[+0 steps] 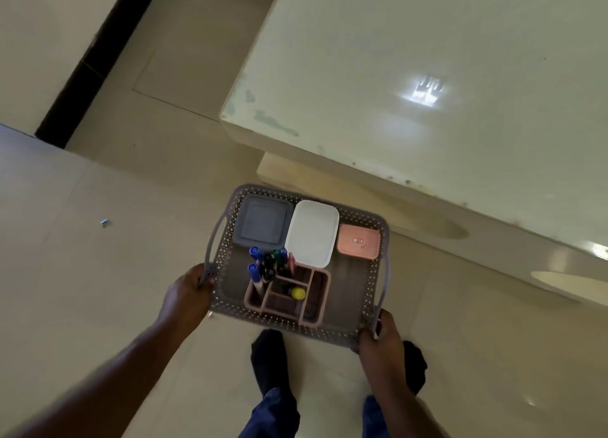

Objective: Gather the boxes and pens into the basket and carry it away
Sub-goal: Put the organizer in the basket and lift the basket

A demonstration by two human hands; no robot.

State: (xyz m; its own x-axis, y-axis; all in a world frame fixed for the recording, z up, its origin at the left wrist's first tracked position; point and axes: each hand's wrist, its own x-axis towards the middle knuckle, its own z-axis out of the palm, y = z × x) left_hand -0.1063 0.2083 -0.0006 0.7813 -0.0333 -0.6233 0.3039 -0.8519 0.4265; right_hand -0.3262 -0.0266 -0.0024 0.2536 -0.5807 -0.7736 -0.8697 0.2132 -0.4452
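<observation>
Left hand (189, 289) and right hand (381, 334) each grip a basket (362, 293) handle; loaded basket hangs between them, off the table (427, 75). Best carried level so upright pens (263, 263) and boxes (312, 232) don't slide.

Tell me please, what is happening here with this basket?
A person is holding a grey perforated basket above the tiled floor, beside a pale table. The left hand grips its left handle and the right hand grips the right one. Inside sit a grey box, a white box, a pink box and a pink organiser with marker pens standing in it.
</observation>
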